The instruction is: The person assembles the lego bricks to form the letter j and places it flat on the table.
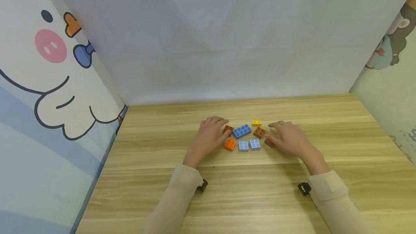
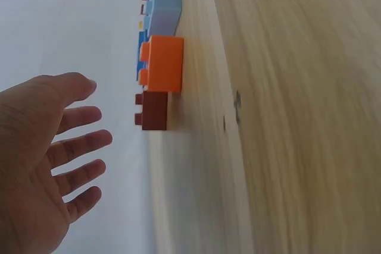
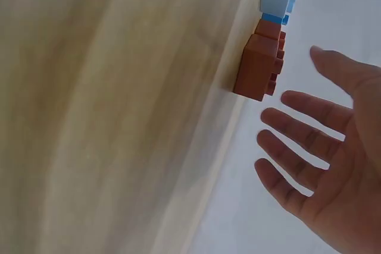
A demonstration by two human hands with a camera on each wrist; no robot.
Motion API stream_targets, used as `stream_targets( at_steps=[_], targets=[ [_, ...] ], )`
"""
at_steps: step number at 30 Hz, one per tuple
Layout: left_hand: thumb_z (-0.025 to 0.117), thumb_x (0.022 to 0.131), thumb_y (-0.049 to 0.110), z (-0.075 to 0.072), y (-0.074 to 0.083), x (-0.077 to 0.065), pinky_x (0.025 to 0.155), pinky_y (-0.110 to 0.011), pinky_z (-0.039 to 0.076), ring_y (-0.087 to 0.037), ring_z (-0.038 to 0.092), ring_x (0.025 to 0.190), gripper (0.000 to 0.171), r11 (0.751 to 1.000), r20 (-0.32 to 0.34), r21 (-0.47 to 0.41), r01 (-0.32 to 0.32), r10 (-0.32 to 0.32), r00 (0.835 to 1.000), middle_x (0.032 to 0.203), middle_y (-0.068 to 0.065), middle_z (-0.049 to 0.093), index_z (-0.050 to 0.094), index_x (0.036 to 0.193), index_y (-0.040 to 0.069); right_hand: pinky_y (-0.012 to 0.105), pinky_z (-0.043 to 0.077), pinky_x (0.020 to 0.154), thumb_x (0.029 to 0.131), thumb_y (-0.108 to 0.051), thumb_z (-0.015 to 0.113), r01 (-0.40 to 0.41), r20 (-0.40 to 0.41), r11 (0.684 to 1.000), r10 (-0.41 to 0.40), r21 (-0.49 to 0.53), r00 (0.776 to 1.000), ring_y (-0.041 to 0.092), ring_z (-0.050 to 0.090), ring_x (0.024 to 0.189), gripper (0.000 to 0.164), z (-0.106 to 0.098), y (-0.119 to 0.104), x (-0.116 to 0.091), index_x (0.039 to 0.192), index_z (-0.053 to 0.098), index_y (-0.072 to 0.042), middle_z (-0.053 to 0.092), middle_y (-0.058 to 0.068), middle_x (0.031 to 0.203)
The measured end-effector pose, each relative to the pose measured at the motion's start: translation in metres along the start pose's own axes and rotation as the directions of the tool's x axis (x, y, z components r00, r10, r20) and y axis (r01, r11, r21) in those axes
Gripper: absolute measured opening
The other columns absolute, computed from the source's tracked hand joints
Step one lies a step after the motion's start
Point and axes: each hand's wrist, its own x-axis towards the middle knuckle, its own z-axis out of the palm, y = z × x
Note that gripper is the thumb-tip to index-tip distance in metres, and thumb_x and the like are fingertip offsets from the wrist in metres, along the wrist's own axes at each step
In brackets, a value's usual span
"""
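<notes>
Several toy bricks lie in a loose cluster on the wooden table. My left hand [image 1: 209, 136] hovers at the cluster's left side, fingers spread and holding nothing, over a dark brown brick [image 1: 228, 130] and near an orange brick [image 1: 230, 144]. A long blue brick [image 1: 242, 131] lies in the middle, with two light blue bricks [image 1: 243, 146] in front of it. Behind is a small yellow brick [image 1: 256, 122]. Over on the right, my right hand [image 1: 289, 138] is spread above a reddish-brown brick [image 3: 257, 66], partly hidden by the thumb in the head view. Another brown brick [image 1: 259, 132] lies left of that hand.
The wooden table [image 1: 156, 147] ends at a pale grey cloth backdrop [image 1: 227, 46]. A cartoon-printed panel [image 1: 26, 118] borders the left side, and a pale green printed panel [image 1: 383, 93] the right. Black straps show at both wrists.
</notes>
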Motion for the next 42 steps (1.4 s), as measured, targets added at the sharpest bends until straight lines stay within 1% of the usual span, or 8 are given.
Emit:
stream_targets(
  at_steps=[4, 7, 12, 16, 21, 30, 37, 42],
  targets=[
    [0.062, 0.103, 0.034, 0.008, 0.008, 0.013, 0.114, -0.052, 0.038, -0.027, 0.051, 0.135, 0.034, 0.999, -0.024, -0.035, -0.010, 0.009, 1.000, 0.137, -0.002, 0.064, 0.068, 0.131, 0.015, 0.060, 0.049, 0.102, 0.100, -0.038, 0.065, 0.005, 0.008, 1.000, -0.005, 0.021, 1.000, 0.044, 0.064, 0.118, 0.050, 0.003, 0.004, -0.002, 0.132, 0.063, 0.000, 0.068, 0.023, 0.129],
    [0.063, 0.101, 0.035, 0.015, 0.013, 0.022, 0.112, -0.050, 0.038, -0.027, 0.053, 0.131, 0.033, 0.999, -0.017, -0.050, -0.017, 0.016, 1.000, 0.133, -0.001, 0.066, 0.070, 0.128, 0.015, 0.056, 0.054, 0.094, 0.097, -0.036, 0.069, 0.010, 0.017, 0.999, -0.010, 0.040, 1.000, 0.038, 0.069, 0.107, 0.047, 0.004, 0.005, -0.002, 0.126, 0.066, 0.001, 0.072, 0.021, 0.119],
    [0.067, 0.098, 0.044, 0.026, 0.020, 0.031, 0.110, -0.048, 0.039, -0.026, 0.054, 0.129, 0.043, 1.000, 0.026, -0.007, -0.010, 0.010, 1.000, 0.132, -0.002, 0.067, 0.069, 0.130, 0.016, 0.044, 0.056, 0.079, 0.093, -0.031, 0.074, -0.006, 0.062, 0.998, 0.003, 0.058, 0.998, 0.023, 0.067, 0.087, 0.038, 0.004, 0.006, -0.001, 0.115, 0.070, 0.000, 0.074, 0.012, 0.101],
    [0.069, 0.096, 0.047, 0.033, 0.019, 0.032, 0.109, -0.045, 0.040, -0.025, 0.055, 0.127, 0.045, 0.999, 0.054, 0.038, 0.010, -0.012, 0.998, 0.130, -0.002, 0.068, 0.069, 0.130, 0.017, 0.037, 0.053, 0.071, 0.092, -0.029, 0.076, -0.025, 0.098, 0.997, 0.019, 0.067, 0.995, 0.018, 0.063, 0.081, 0.037, 0.003, 0.003, 0.001, 0.114, 0.070, 0.000, 0.072, 0.009, 0.096],
    [0.069, 0.096, 0.044, 0.038, 0.018, 0.033, 0.108, -0.043, 0.040, -0.023, 0.056, 0.124, 0.043, 0.999, 0.058, 0.052, 0.017, -0.020, 0.998, 0.128, -0.002, 0.069, 0.068, 0.130, 0.017, 0.035, 0.051, 0.070, 0.092, -0.028, 0.076, -0.028, 0.097, 0.997, 0.021, 0.067, 0.995, 0.018, 0.062, 0.080, 0.037, 0.001, 0.003, 0.000, 0.113, 0.069, 0.002, 0.072, 0.011, 0.096],
    [0.066, 0.099, 0.043, 0.039, 0.017, 0.031, 0.110, -0.044, 0.039, -0.023, 0.055, 0.125, 0.041, 1.000, 0.045, 0.003, 0.002, -0.002, 0.999, 0.128, -0.002, 0.068, 0.068, 0.130, 0.017, 0.035, 0.050, 0.069, 0.094, -0.028, 0.073, -0.032, 0.106, 0.997, 0.024, 0.068, 0.994, 0.018, 0.061, 0.081, 0.036, 0.003, 0.005, -0.001, 0.114, 0.069, 0.002, 0.071, 0.010, 0.096],
    [0.065, 0.099, 0.043, 0.036, 0.014, 0.026, 0.108, -0.043, 0.039, -0.023, 0.055, 0.125, 0.041, 0.998, 0.010, -0.031, -0.051, 0.051, 0.999, 0.128, -0.001, 0.067, 0.067, 0.132, 0.017, 0.045, 0.057, 0.079, 0.095, -0.026, 0.072, -0.012, 0.091, 0.996, 0.004, 0.091, 0.996, 0.022, 0.066, 0.086, 0.033, 0.001, 0.004, -0.003, 0.112, 0.070, 0.002, 0.073, 0.012, 0.098],
    [0.068, 0.098, 0.041, 0.025, 0.016, 0.018, 0.105, -0.043, 0.041, -0.023, 0.055, 0.124, 0.040, 0.993, -0.004, -0.068, -0.095, 0.095, 0.995, 0.125, -0.001, 0.069, 0.068, 0.130, 0.017, 0.047, 0.057, 0.082, 0.094, -0.023, 0.072, 0.025, 0.059, 0.996, -0.030, 0.080, 0.998, 0.024, 0.067, 0.088, 0.032, -0.006, 0.002, -0.005, 0.111, 0.070, 0.004, 0.073, 0.013, 0.098]
  ],
)
